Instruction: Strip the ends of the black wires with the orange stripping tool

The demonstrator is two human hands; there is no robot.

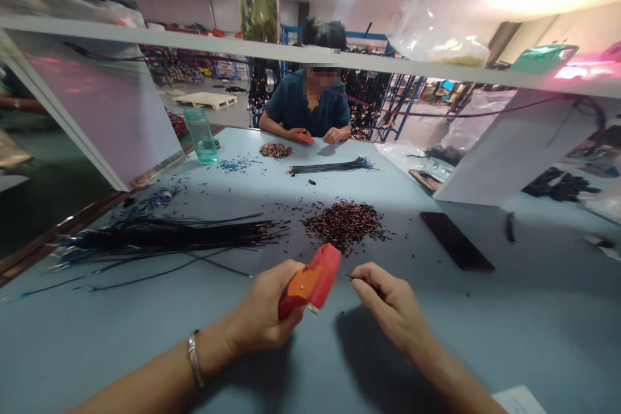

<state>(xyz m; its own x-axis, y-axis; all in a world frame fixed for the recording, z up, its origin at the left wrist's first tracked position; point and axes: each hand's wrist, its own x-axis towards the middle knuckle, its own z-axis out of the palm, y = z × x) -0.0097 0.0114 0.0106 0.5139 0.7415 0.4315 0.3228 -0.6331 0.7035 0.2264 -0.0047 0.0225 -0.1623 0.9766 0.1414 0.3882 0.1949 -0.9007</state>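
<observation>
with 12 o'clock straight away from the person, the relation that matters is the small gap between the 2 hands. the left hand [266, 304] is wrapped around a red and orange tool [310, 281], whose head leans toward 1 o'clock, its long axis running from 1 to 7. the right hand [388, 304] pinches a short dark wire [348, 276] between thumb and finger; the bit that shows points to about 10 o'clock, toward the side of the tool, near it but apart. from the right fingertips, then, the tool lies at roughly 9 to 10 o'clock. whether the tool's jaws are parted i cannot tell, as it is blurred. the heap of short dark pieces [344, 226] sits at about 12 o'clock from the wire, just past the tool's head, with the right fingertips nearer to it than the left ones. the bundle of black wires [169, 236] stretches from 9 to 3 o'clock, out at 10 o'clock from the left hand, while a phone [456, 241] rests at 2 o'clock from the right.
</observation>
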